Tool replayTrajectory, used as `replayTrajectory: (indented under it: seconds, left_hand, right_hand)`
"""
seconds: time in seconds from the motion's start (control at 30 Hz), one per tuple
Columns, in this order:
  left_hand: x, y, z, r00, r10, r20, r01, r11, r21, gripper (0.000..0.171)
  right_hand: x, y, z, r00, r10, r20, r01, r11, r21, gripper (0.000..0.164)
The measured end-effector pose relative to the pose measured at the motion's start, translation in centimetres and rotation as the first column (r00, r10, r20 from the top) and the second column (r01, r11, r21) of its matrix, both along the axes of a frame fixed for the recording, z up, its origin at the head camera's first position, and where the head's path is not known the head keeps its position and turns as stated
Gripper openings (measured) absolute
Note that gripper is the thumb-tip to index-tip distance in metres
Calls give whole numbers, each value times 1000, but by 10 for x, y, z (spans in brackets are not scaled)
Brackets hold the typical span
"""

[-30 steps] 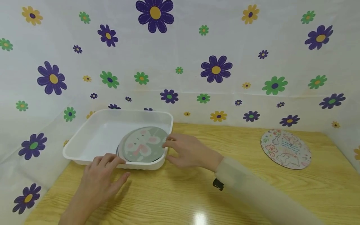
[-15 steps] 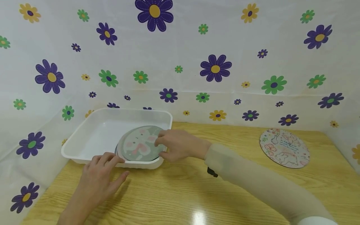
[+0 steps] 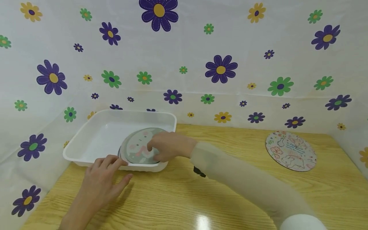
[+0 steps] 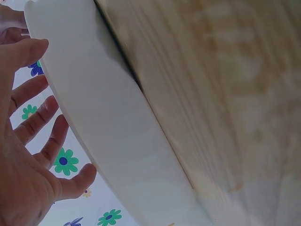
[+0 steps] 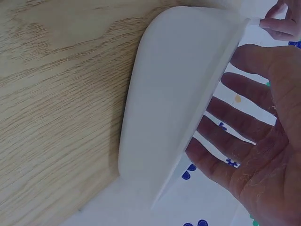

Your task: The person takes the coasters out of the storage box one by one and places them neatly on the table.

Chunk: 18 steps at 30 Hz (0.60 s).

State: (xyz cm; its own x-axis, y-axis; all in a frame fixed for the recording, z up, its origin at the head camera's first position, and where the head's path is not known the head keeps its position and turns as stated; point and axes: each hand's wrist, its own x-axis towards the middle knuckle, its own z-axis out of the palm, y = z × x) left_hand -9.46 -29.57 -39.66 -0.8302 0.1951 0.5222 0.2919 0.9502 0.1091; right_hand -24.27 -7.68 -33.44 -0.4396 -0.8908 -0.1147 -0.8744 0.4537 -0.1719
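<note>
Near the back left corner of the worktop (image 3: 218,195), a white tray (image 3: 100,137), with left hand (image 3: 100,185) relaxed and loosely wide, fingertips on the front rim, thumb apart. Inside, by the tray's front right corner, a grey rabbit disc (image 3: 138,143) over at least one other disc (image 3: 123,150), right hand (image 3: 171,145) above with fingers loosely spread, contact impossible to tell. Near the worktop's back right corner, a floral disc (image 3: 291,151) lying flat.

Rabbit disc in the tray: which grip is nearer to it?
Right. The right grip is over the rabbit disc; the left grip is at the tray's front rim.
</note>
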Motion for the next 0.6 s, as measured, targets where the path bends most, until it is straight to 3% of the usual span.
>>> replayTrajectory:
  seconds: [0.6]
  left_hand:
    - [0, -1, 0, 1000, 7, -1, -7, 1000, 2, 37]
  right_hand:
    - [-9, -27, -19, 995, -44, 95, 37, 997, 74, 38]
